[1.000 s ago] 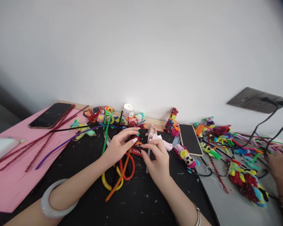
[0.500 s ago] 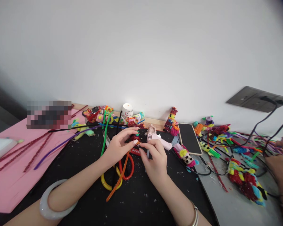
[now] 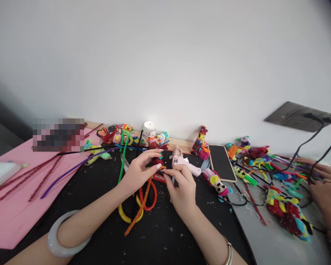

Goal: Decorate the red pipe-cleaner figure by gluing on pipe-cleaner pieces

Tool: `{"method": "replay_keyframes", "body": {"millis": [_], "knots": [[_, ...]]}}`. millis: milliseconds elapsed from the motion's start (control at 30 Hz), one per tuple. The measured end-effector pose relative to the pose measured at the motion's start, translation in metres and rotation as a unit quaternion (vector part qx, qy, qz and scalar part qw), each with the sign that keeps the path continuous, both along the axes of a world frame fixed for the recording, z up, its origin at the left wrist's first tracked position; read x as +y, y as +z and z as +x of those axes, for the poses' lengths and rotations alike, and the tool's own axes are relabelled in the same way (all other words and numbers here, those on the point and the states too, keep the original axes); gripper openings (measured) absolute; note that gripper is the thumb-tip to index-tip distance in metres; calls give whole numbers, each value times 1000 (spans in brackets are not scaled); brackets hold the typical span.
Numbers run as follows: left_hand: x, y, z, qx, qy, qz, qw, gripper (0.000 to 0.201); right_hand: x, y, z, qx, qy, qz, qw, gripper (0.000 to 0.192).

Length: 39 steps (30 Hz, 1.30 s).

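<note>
My left hand (image 3: pixel 142 165) is closed in a pinch on an orange pipe cleaner (image 3: pixel 143 206), whose long tail slants down toward me. My right hand (image 3: pixel 183 184) pinches at the small curled orange end between the two hands; its fingertips partly hide that end. Just beyond the fingers shows a red and green fuzzy piece (image 3: pixel 157 161), largely covered by my left hand. Scissors with red and yellow handles (image 3: pixel 154 200) lie under the pipe cleaner. Behind my right hand rests a pale pink glue gun (image 3: pixel 186 163).
A phone (image 3: pixel 223 163), a paper cup (image 3: pixel 149 129) and several pipe-cleaner figures (image 3: pixel 200 141) line the wall. Dark red stems lie on pink paper (image 3: pixel 13 221). At right are more figures, black cables (image 3: pixel 300 147) and a co-worker's hands (image 3: pixel 324 184).
My hands stay almost in place, with a slight shift of the right fingertips at the orange end. At the far right the co-worker's hands have moved further into view.
</note>
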<state>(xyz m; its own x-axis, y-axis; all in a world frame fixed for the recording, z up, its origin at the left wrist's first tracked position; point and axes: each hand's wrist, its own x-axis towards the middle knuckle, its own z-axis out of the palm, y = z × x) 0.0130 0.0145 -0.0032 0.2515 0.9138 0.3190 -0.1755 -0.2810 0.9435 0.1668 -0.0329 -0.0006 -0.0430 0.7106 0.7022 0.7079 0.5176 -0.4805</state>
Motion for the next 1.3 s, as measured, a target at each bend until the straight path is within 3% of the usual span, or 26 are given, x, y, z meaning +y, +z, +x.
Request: {"method": "replay_keyframes", "body": {"millis": [1300], "knots": [[-1,-1,2,40,44,33,998,17,-2,-3,-4,-27,6,-48,998,12]]}}
